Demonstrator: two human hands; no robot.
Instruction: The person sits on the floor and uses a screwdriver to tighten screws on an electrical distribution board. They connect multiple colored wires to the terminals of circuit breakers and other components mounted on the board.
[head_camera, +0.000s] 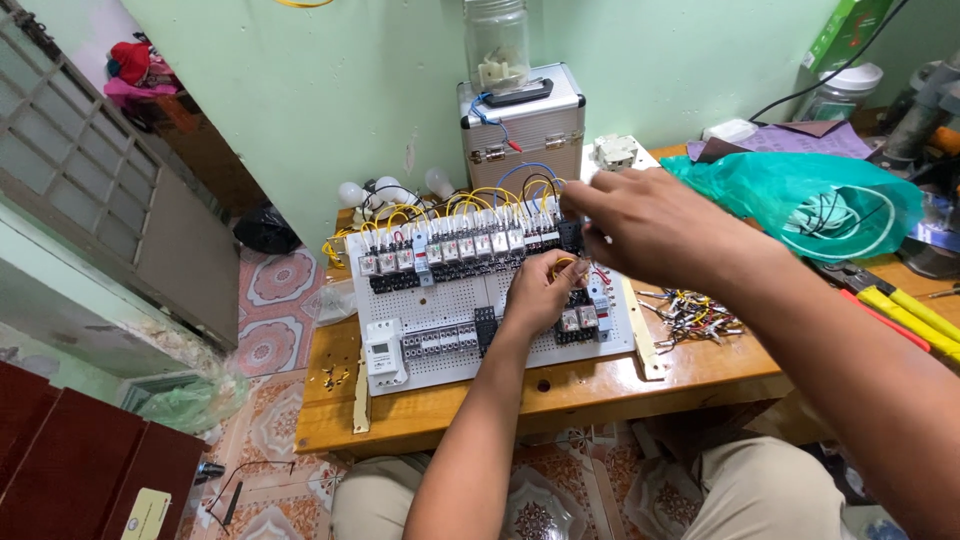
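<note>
Both hands, left hand (540, 290) pinching a yellow wire (562, 263), right hand (640, 225) fingers narrowed, work above the white relay board (450, 305) before a silver case (522, 125).

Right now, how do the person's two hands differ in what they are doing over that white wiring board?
The left hand is curled low against the white perforated board, pinching a yellow wire near the relays; the right hand hovers higher, fingers pinched, and what they grip is too small to tell. The left arm comes from below, the right from the right side. Both work at the board's right end.
</note>
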